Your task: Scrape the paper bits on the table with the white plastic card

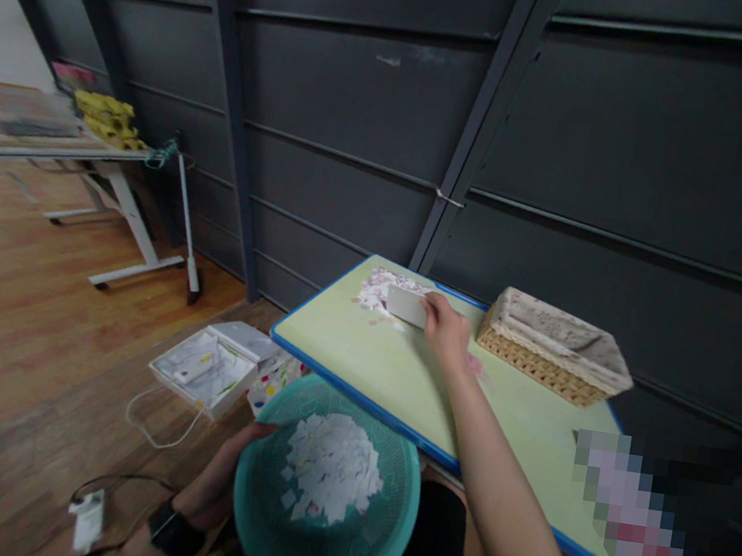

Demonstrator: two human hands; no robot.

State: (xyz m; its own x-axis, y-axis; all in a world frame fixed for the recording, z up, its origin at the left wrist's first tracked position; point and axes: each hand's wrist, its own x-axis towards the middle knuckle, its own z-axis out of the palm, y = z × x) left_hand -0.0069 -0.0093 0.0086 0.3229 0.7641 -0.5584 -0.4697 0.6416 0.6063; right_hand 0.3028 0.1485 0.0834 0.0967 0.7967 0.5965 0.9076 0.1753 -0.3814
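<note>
My left hand (230, 470), with a dark watch on its wrist, grips the left rim of a teal plastic colander (400, 466). Inside it lies a heap of small white paper pieces (334, 466). Across the table, my right hand (445, 325) is closed on the right end of a flat white rectangular plate (407, 305), held on edge. The plate stands against a scattered pile of white paper scraps (380, 284) at the table's far left corner. Some pinkish bits (475, 364) show beside my right wrist.
The pale green table (362, 341) has a blue edge. A cloth-lined wicker basket (539, 361) sits at its back right. On the floor to the left are an open white box (206, 370) and a cable. A dark panelled wall (356, 92) rises behind.
</note>
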